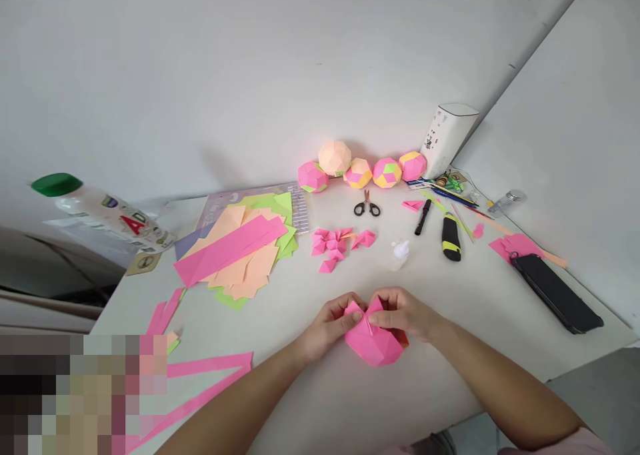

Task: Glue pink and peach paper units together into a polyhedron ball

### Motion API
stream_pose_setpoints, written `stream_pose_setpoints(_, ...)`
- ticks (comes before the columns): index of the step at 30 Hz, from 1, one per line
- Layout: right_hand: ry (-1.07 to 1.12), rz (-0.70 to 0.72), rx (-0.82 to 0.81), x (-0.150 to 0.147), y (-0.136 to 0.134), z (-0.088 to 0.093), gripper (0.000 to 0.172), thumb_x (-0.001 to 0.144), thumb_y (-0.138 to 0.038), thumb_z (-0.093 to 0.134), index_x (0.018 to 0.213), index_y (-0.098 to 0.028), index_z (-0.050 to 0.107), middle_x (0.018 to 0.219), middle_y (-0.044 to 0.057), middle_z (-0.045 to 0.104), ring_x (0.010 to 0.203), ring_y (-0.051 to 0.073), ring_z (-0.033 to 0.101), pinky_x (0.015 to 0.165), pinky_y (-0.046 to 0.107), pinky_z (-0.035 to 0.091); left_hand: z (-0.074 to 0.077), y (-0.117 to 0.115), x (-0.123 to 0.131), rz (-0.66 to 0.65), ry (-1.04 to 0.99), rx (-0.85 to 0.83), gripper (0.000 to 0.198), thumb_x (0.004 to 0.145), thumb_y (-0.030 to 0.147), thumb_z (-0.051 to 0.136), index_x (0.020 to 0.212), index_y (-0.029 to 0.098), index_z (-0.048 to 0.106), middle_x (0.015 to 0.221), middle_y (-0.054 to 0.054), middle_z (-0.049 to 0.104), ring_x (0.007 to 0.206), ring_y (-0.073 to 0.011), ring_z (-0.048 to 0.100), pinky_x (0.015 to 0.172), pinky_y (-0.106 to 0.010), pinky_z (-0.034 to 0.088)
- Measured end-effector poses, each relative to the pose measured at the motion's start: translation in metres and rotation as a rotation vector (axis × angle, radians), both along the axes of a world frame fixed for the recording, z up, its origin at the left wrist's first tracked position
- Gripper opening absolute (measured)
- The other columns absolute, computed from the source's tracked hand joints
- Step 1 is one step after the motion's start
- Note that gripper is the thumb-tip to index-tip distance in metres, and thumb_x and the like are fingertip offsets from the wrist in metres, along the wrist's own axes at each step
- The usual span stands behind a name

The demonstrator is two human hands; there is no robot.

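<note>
A pink folded paper piece (373,343), partly built into a rounded faceted shape, rests low over the white table (450,295) between both hands. My left hand (327,325) is closed on its left side, fingers pinching the upper edge. My right hand (405,315) is closed on its right top, thumb and fingers pressing a flap. Small folded pink units (335,243) lie just beyond the hands.
Several coloured paper balls (357,169) line the wall. Sheets of pink, peach and green paper (240,248) lie left, pink strips (205,375) nearer. Scissors (367,205), marker (423,216), cutter (451,237), glue (400,251), black phone (557,291), white carton (447,138), bottle (105,211).
</note>
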State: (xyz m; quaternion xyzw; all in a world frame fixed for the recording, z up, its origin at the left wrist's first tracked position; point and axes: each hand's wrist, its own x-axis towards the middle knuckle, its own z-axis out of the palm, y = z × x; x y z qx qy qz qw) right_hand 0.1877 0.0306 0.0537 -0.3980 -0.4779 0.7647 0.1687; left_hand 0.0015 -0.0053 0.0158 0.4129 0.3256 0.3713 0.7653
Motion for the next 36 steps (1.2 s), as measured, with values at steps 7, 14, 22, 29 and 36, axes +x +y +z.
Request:
stream_pose_setpoints(7, -0.017, 0.011, -0.017, 0.0005, -0.0009, -0.0009, 0.031, 0.065, -0.035, 0.077, 0.065, -0.015, 0.054, 0.059, -0.004, 0.056, 0.052, 0.008, 0.049, 0.047, 0.02, 0.035, 0.0008, 0.0009, -0.0013, -0.038, -0.09, -0.024, 0.03, 0.078, 0.04, 0.064, 0.069, 0.014, 0.055, 0.071, 0.001, 0.049, 0.063, -0.01, 0.044, 0.059, -0.023, 0.032)
stream_pose_setpoints(14, -0.063, -0.013, 0.009, 0.0003, -0.0022, -0.0035, 0.035, 0.065, -0.038, 0.077, 0.062, -0.016, 0.05, 0.055, -0.005, 0.053, 0.048, 0.007, 0.045, 0.044, 0.02, 0.032, -0.0027, -0.0006, 0.0001, 0.0, -0.09, -0.053, 0.03, 0.079, 0.039, 0.063, 0.068, 0.013, 0.053, 0.066, 0.002, 0.045, 0.059, -0.0086, 0.041, 0.057, -0.022, 0.029)
stream_pose_setpoints(22, -0.055, -0.057, 0.028, -0.0007, -0.0061, -0.0078, 0.035, 0.068, -0.04, 0.075, 0.064, -0.015, 0.051, 0.056, -0.005, 0.052, 0.05, 0.008, 0.046, 0.046, 0.02, 0.034, -0.005, 0.0017, -0.0024, -0.035, -0.071, -0.069, 0.034, 0.079, 0.041, 0.063, 0.064, 0.014, 0.048, 0.067, 0.002, 0.045, 0.059, -0.0087, 0.041, 0.056, -0.023, 0.028)
stream_pose_setpoints(29, -0.059, -0.024, 0.055, -0.0002, -0.0045, -0.0077, 0.032, 0.068, -0.037, 0.076, 0.066, -0.015, 0.053, 0.059, -0.004, 0.053, 0.053, 0.008, 0.048, 0.048, 0.02, 0.036, -0.0042, 0.0027, -0.0041, -0.07, -0.074, -0.106, 0.034, 0.075, 0.042, 0.066, 0.064, 0.015, 0.05, 0.068, 0.001, 0.047, 0.059, -0.0098, 0.042, 0.057, -0.024, 0.029)
stream_pose_setpoints(36, -0.083, -0.01, 0.06, -0.001, -0.0052, -0.0039, 0.031, 0.068, -0.037, 0.075, 0.065, -0.015, 0.053, 0.058, -0.004, 0.053, 0.052, 0.008, 0.047, 0.047, 0.02, 0.034, -0.0052, 0.0019, -0.0023, -0.039, -0.072, -0.107, 0.034, 0.074, 0.041, 0.067, 0.063, 0.015, 0.049, 0.066, 0.002, 0.046, 0.058, -0.0094, 0.041, 0.057, -0.023, 0.029)
